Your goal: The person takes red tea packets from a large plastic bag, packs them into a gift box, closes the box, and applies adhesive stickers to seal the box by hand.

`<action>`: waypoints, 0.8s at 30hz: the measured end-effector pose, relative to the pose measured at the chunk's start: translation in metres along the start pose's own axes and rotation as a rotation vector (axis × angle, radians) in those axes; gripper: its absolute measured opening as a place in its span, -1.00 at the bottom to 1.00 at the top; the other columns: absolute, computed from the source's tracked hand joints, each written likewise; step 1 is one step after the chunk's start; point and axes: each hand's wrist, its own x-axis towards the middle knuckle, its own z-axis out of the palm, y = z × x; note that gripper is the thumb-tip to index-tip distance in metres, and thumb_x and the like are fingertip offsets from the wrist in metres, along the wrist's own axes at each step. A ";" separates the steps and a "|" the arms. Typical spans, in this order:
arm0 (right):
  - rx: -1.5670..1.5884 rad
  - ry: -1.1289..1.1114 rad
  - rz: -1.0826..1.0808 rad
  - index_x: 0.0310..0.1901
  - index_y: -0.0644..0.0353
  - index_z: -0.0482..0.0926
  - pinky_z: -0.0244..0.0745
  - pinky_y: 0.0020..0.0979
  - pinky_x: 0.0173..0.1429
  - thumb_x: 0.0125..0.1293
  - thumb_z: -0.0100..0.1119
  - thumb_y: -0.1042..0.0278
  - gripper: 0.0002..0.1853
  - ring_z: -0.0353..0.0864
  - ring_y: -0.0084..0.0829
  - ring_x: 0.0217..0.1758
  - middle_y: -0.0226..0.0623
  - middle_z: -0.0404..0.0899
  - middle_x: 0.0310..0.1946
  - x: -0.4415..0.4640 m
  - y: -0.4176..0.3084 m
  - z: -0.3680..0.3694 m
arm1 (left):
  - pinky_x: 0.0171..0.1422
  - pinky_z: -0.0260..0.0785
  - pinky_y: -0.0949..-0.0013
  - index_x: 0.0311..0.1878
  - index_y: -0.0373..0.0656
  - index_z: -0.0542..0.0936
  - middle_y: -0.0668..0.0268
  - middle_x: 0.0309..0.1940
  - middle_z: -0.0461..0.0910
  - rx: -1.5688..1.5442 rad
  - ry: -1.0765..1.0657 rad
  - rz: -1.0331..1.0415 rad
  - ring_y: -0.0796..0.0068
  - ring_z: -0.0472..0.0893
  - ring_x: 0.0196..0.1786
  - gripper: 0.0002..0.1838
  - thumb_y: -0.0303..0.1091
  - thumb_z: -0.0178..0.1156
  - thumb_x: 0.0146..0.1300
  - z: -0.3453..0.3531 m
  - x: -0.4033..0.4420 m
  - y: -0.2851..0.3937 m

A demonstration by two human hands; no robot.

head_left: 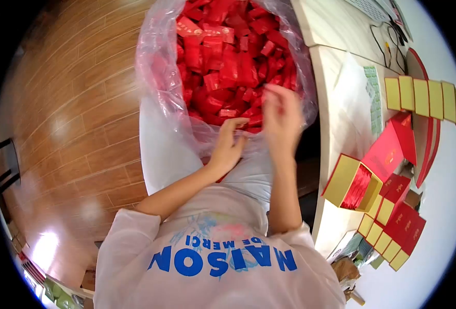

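Note:
A large clear plastic bag (158, 77) stands open in front of my lap, filled with small shiny red packets (228, 64). My left hand (229, 146) is at the bag's near edge, with fingers and thumb apart and fingertips close to the nearest packets. I see nothing held in it. Over the right side of the bag is my right hand (283, 118), smeared by motion. Its fingers are bent toward the packets, and whether they hold one cannot be made out.
Along the right runs a pale table (336, 134). On it are an open red-and-gold box (349, 188) with red packets inside, several closed red boxes (400, 226), a row of gold-sided boxes (428, 98), a white plastic sheet (350, 87) and cables (390, 44). Wood-look floor (91, 113) lies left.

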 end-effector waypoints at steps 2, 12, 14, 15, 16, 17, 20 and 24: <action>0.343 -0.122 0.164 -0.05 0.27 0.53 0.49 -0.31 -0.05 0.28 0.18 0.44 -0.77 0.57 -0.22 -0.17 -0.12 0.56 -0.20 0.014 0.045 0.089 | 0.23 0.32 0.27 0.13 -0.24 0.44 0.13 0.01 0.51 -0.103 0.133 -0.182 0.25 0.51 0.06 -0.68 -0.47 0.08 0.33 -0.026 -0.008 -0.011; -0.098 -0.428 0.143 0.25 0.25 0.29 0.40 -0.08 0.21 0.13 0.34 0.18 -0.31 0.48 0.07 0.15 0.13 0.49 0.05 0.084 0.089 0.248 | 0.06 0.38 0.46 0.06 -0.24 0.50 0.30 -0.18 0.59 -0.413 0.245 -0.394 0.56 0.54 -0.09 -0.78 -0.47 0.00 0.41 -0.072 -0.020 -0.037; -0.137 -0.417 0.182 0.17 0.24 0.30 0.42 -0.10 0.18 0.16 0.30 0.28 -0.42 0.50 0.12 0.12 0.15 0.51 0.04 0.087 0.089 0.242 | 0.05 0.38 0.45 0.07 -0.24 0.49 0.29 -0.19 0.59 -0.469 0.245 -0.398 0.55 0.53 -0.10 -0.78 -0.45 0.02 0.41 -0.073 -0.012 -0.036; -0.059 -0.362 0.157 0.16 0.25 0.30 0.45 -0.13 0.15 0.19 0.27 0.32 -0.46 0.53 0.07 0.09 0.08 0.54 0.02 0.087 0.088 0.231 | 0.05 0.38 0.45 0.07 -0.24 0.49 0.29 -0.19 0.59 -0.477 0.250 -0.401 0.55 0.53 -0.10 -0.78 -0.45 0.02 0.41 -0.076 -0.008 -0.037; 0.019 -0.304 0.134 0.16 0.26 0.30 0.48 -0.17 0.11 0.22 0.24 0.37 -0.50 0.56 0.02 0.05 0.01 0.56 0.01 0.085 0.088 0.220 | 0.06 0.39 0.44 0.11 -0.24 0.45 0.27 -0.16 0.58 -0.539 0.258 -0.435 0.53 0.54 -0.09 -0.75 -0.44 0.04 0.40 -0.080 -0.002 -0.039; 0.235 -0.250 0.166 0.16 0.24 0.31 0.50 -0.23 0.05 0.27 0.19 0.41 -0.55 0.58 -0.11 0.00 -0.09 0.56 0.01 0.082 0.101 0.211 | 0.07 0.39 0.43 0.15 -0.24 0.41 0.25 -0.13 0.57 -0.600 0.261 -0.469 0.52 0.54 -0.07 -0.70 -0.43 0.06 0.40 -0.082 0.003 -0.042; 0.728 -0.171 0.588 0.18 0.14 0.36 0.50 -0.36 -0.01 0.40 0.09 0.45 -0.66 0.53 -0.52 -0.01 -0.33 0.49 0.09 0.064 0.071 0.151 | 0.12 0.38 0.40 0.23 -0.24 0.31 0.20 -0.04 0.53 -0.660 0.347 -0.385 0.48 0.53 -0.02 -0.58 -0.39 0.14 0.37 -0.082 0.019 -0.052; 1.251 -0.126 0.972 0.20 0.07 0.40 0.47 -0.35 0.07 0.46 0.01 0.30 -0.68 0.52 -0.42 0.05 -0.38 0.52 0.10 0.020 0.085 0.098 | 0.41 0.21 0.24 0.43 -0.17 0.01 0.09 0.31 0.26 -0.578 0.316 -0.350 0.31 0.34 0.32 -0.20 -0.33 0.28 0.27 -0.074 0.039 -0.045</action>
